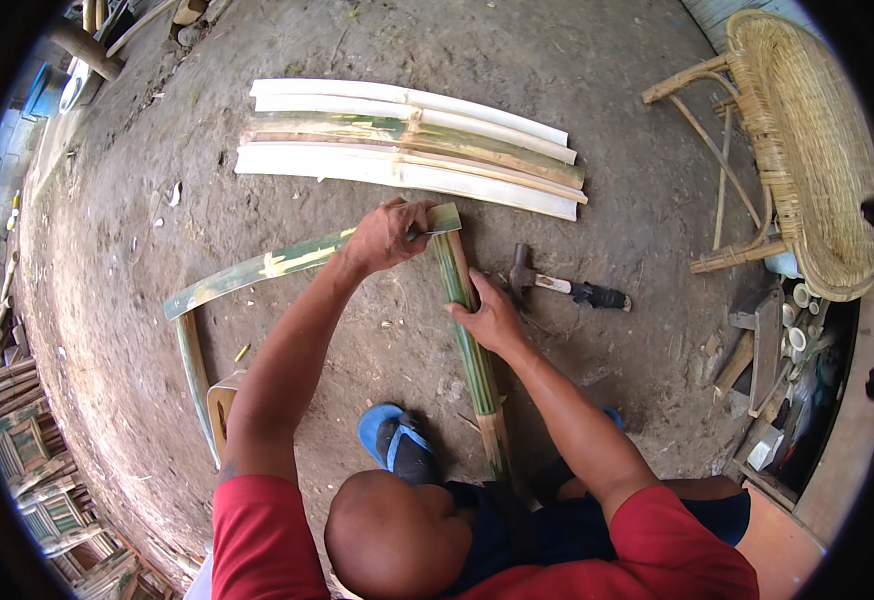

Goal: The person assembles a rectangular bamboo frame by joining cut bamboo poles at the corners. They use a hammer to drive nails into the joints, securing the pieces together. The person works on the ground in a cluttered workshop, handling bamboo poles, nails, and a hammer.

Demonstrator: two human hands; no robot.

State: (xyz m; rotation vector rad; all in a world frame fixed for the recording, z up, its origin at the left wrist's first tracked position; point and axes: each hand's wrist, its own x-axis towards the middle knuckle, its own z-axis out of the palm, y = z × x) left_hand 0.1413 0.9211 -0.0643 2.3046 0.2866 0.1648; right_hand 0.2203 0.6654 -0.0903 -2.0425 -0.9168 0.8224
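Note:
My left hand [389, 236] is closed over the far end of a green split-bamboo slat [302, 258]; a small dark thing shows by its fingers, too small to name. That end lies across the top of a second bamboo piece [479, 372], forming a corner. Around this second piece, just below the corner, my right hand [494, 316] is closed, thumb on its left edge. From the slat's left end a third bamboo strip [196, 385] runs back toward me. A hammer [569, 286] with dark wrapping on its handle lies on the ground right of my right hand.
Several split-bamboo lengths [327, 160] lie side by side ahead on the dirt floor [617, 60]. At right stands a woven cane seat [807, 150], with a cluttered wooden box [772, 350] below it. My foot wears a blue sandal [379, 428]. A blue bucket [47, 90] stands far left.

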